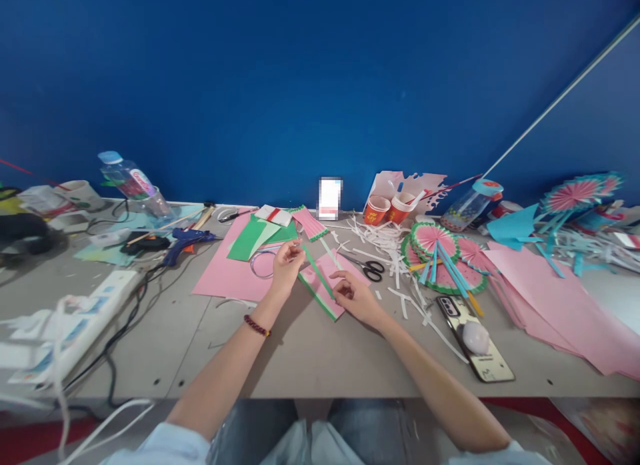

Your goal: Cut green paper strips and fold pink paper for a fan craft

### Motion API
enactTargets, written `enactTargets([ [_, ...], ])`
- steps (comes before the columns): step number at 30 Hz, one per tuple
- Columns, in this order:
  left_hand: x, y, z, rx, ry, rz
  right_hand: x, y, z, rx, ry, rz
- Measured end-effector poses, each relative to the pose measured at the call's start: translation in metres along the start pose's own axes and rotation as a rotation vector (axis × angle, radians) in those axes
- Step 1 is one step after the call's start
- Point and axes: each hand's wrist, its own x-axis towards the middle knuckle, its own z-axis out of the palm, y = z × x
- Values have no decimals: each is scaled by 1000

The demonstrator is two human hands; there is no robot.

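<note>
A narrow green paper strip (319,273) slants between my two hands, raised over a pink paper piece (327,293) edged with green. My left hand (289,259) pinches the strip's upper end between thumb and fingertips. At its lower end, my right hand (354,297) has its fingers curled and grips the strip. Scissors (371,270) with black handles lie just beyond my right hand. Left of my left hand are a roll of clear tape (263,264) and green paper sheets (255,235). A pleated pink paper piece (310,225) with a green edge lies behind.
Round pink-and-green paper fans (435,248), a phone (475,338) and pink sheets (555,298) lie to the right. White paper scraps (383,238) surround red cups (377,210). At left are a blue glue gun (187,241), a power strip (85,325), cables and a plastic bottle (133,178).
</note>
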Motion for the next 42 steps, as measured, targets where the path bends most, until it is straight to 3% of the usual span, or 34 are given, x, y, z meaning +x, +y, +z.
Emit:
enactTargets([
  [16,2,-3,-3,24,31,25,-2,2,0,-5,-60,-2],
  [31,3,-7,-2,-32,60,11,-1,0,-1,36,-22,8],
  [33,-2,-6,2,-93,14,-60,0,0,0,74,19,20],
  [37,-17,-6,12,-86,-187,-162,3,-1,-2,121,108,58],
  [42,-25,-7,15,81,-230,-2,6,5,-7,98,244,44],
])
